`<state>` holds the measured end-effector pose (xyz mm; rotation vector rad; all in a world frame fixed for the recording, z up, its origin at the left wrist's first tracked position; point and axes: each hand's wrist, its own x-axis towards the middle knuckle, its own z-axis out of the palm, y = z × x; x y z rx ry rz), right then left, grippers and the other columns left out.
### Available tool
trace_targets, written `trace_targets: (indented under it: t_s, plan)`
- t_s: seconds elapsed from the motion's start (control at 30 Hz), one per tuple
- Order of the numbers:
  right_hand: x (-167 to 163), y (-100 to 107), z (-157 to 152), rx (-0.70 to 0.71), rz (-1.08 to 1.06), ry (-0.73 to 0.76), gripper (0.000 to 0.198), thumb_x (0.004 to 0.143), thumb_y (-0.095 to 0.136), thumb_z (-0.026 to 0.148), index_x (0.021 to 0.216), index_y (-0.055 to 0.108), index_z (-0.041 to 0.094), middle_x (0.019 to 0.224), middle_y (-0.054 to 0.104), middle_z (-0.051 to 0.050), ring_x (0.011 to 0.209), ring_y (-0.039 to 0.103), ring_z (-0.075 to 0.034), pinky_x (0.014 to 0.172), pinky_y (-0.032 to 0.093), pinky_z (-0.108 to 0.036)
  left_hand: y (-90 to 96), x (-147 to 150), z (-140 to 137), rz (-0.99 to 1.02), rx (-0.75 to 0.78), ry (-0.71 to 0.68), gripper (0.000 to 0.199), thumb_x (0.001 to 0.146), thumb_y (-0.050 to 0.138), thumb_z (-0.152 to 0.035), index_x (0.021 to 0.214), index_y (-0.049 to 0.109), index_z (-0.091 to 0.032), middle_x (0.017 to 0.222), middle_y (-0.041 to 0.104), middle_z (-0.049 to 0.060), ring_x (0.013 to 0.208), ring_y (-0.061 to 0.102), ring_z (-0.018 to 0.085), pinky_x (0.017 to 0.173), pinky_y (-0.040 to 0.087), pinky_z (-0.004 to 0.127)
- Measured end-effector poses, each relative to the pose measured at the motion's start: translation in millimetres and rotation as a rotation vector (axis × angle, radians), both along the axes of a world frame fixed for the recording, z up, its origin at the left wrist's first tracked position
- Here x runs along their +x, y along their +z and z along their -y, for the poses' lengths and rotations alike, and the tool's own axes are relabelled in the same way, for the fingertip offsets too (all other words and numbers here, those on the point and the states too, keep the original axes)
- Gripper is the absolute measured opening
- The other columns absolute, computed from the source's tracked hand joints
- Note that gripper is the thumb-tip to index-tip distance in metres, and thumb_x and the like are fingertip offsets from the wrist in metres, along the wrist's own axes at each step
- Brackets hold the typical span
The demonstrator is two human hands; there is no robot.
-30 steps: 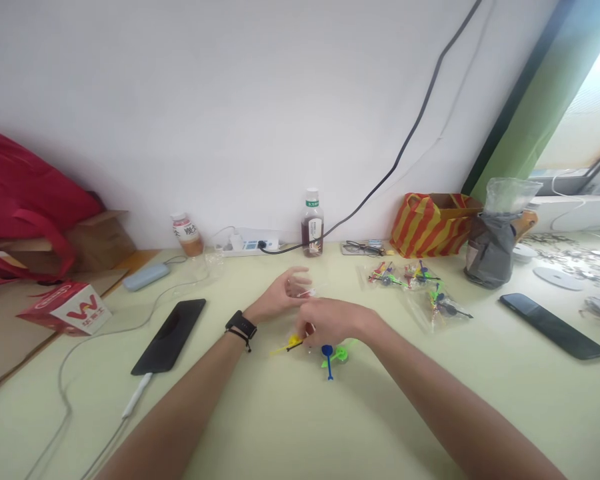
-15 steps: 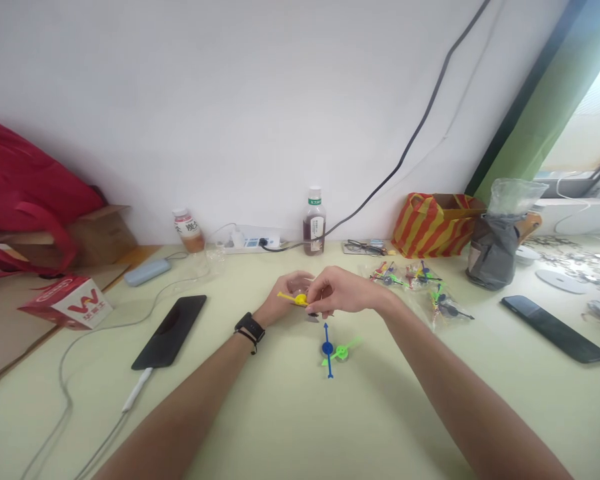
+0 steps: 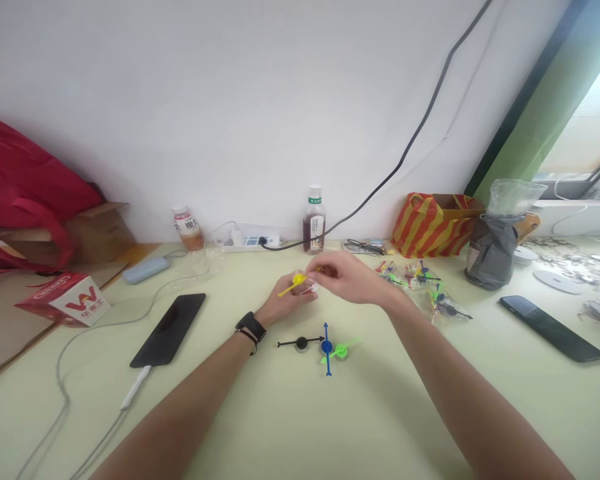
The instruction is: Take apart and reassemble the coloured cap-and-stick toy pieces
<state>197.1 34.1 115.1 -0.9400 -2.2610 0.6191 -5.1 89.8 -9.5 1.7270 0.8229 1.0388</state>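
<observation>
My left hand (image 3: 281,300), with a black watch on its wrist, is closed around a small clear-and-red piece (image 3: 310,289), partly hidden by the fingers. Just above it is a yellow arrow spinner (image 3: 299,280) with a round hub. My right hand (image 3: 347,275) pinches the far end of that yellow arrow. On the table below the hands lie a black arrow spinner (image 3: 301,344), a blue arrow spinner (image 3: 327,347) and a green arrow spinner (image 3: 341,351), close together. The black tip reaches the blue hub.
Clear bags of coloured spinners (image 3: 420,273) lie to the right. Two phones, a black one (image 3: 170,330) on a charging cable and another (image 3: 550,328), flank the hands. Behind stand a dark drink bottle (image 3: 314,223), a power strip (image 3: 253,240) and a striped bag (image 3: 425,227).
The black spinner now lies on the table left of the blue one. Both hands have shifted slightly; my right hand has risen and moved right, and the yellow arrow has turned.
</observation>
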Motion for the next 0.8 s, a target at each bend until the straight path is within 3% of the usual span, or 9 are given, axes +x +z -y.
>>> trace_targets:
  t_s: [0.2,0.43,0.57,0.8]
  plan:
    - [21.6,17.1,0.8,0.254,-0.19,-0.299,0.017,0.089,0.057,0.021,0.093,0.074,0.018,0.083,0.07,-0.006,0.071,0.058,-0.017,0.067,0.046,-0.03,-6.9,5.6,2.5,0.019,-0.076,0.0,0.05,0.073,0.087,-0.039,0.115,0.073,-0.014,0.107,0.077,0.013,0.096,0.072,0.026,0.087,0.057,0.04]
    - [19.9,11.1,-3.5,0.377,-0.188,-0.343,0.017,0.087,0.054,0.015,0.091,0.071,0.019,0.083,0.067,-0.005,0.067,0.055,-0.016,0.067,0.044,-0.029,-4.0,5.6,4.4,0.013,-0.091,-0.032,0.056,0.071,0.089,-0.041,0.117,0.072,-0.013,0.102,0.078,0.013,0.091,0.072,0.025,0.085,0.058,0.04]
    - [15.6,2.5,-7.3,0.362,-0.145,-0.315,0.016,0.086,0.054,0.012,0.093,0.067,0.019,0.079,0.065,-0.003,0.066,0.055,-0.015,0.066,0.043,-0.027,-2.9,6.0,4.8,-0.005,-0.09,-0.057,0.058,0.067,0.092,-0.038,0.116,0.073,-0.013,0.104,0.077,0.012,0.09,0.071,0.024,0.086,0.058,0.039]
    - [8.7,-15.5,-17.3,0.213,0.028,-0.309,0.013,0.086,0.059,0.013,0.085,0.07,0.02,0.08,0.072,-0.001,0.064,0.058,-0.014,0.066,0.042,-0.027,-3.1,5.5,6.0,-0.009,-0.109,-0.082,0.063,0.065,0.093,-0.034,0.12,0.072,-0.013,0.102,0.077,0.011,0.092,0.071,0.024,0.089,0.057,0.041]
